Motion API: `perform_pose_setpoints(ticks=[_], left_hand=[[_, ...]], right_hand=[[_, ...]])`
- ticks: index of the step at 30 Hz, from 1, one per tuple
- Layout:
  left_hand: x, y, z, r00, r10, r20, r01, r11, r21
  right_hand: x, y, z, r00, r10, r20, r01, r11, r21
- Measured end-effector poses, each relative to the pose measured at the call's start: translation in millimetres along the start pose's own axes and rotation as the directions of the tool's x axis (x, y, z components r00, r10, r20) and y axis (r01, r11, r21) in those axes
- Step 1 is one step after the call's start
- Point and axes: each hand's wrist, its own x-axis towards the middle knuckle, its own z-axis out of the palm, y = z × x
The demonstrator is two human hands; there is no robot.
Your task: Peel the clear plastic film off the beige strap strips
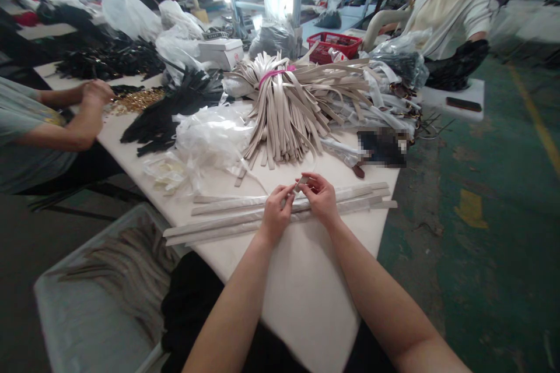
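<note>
Both my hands meet over the middle of the white table (315, 285). Between the fingertips of my left hand (277, 210) and my right hand (321, 197) is the end of a beige strap (301, 182), pinched from both sides. A thin pale length runs from near my left fingers back toward the pile. Under and beside my hands lie several long beige strips (219, 227) in clear wrapping, roughly side by side. Just beyond them spreads a big bundle of beige straps (284, 122), tied with a pink band (276, 73).
Crumpled clear plastic (214, 134) and black straps (175, 105) lie left of the bundle. A grey bin (48, 303) holding beige straps stands low at left. A red basket (335, 46) and white box (221, 53) sit behind. Co-workers are at left and right (450, 17).
</note>
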Motion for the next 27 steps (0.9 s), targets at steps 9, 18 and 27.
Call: perform_pose_setpoints(ticks=[9,18,27], left_hand=[[-1,-4,3.8,0.985,-0.147,-0.093,0.133,0.981,-0.143],[-1,-6,3.5,0.964,-0.222,-0.149,0.204,0.971,-0.128],[-4,-5,6.0,0.971,-0.193,-0.14,0.178,0.978,-0.113]], right_hand=[[-4,-5,2,0.995,-0.077,0.063,0.08,0.996,-0.042],[-8,-6,11,0.994,-0.034,0.106,0.031,0.999,0.033],[11,-2,7,0.968,0.24,-0.073,-0.198,0.91,0.366]])
